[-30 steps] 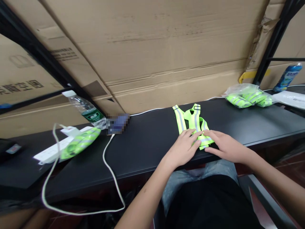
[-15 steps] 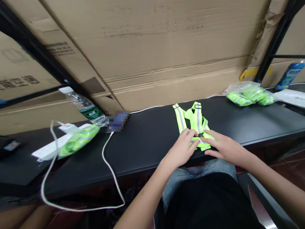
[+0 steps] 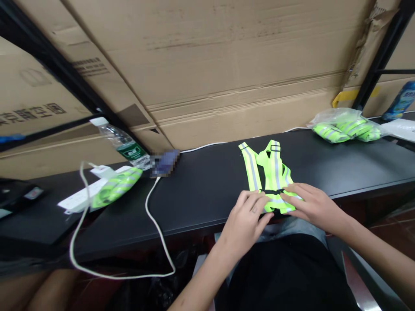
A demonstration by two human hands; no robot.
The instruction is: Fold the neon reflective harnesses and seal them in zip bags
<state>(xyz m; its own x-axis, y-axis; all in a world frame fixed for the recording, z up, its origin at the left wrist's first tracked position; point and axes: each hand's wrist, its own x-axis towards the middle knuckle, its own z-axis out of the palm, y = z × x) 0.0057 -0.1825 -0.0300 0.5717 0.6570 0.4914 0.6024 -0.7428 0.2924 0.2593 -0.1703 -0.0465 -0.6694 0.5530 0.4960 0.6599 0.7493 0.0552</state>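
One head-worn camera looks forward and down at the nearby black table (image 3: pixel 197 190)

The person at work over there wears a plain black top (image 3: pixel 285 276) and faded blue jeans (image 3: pixel 300 225), 2 forearms (image 3: pixel 363 234) bare, 1 small unclear mark on the left hand (image 3: pixel 244 218).

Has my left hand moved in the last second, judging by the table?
Yes. Your left hand has shifted back toward you, closer to the front edge of the black table.
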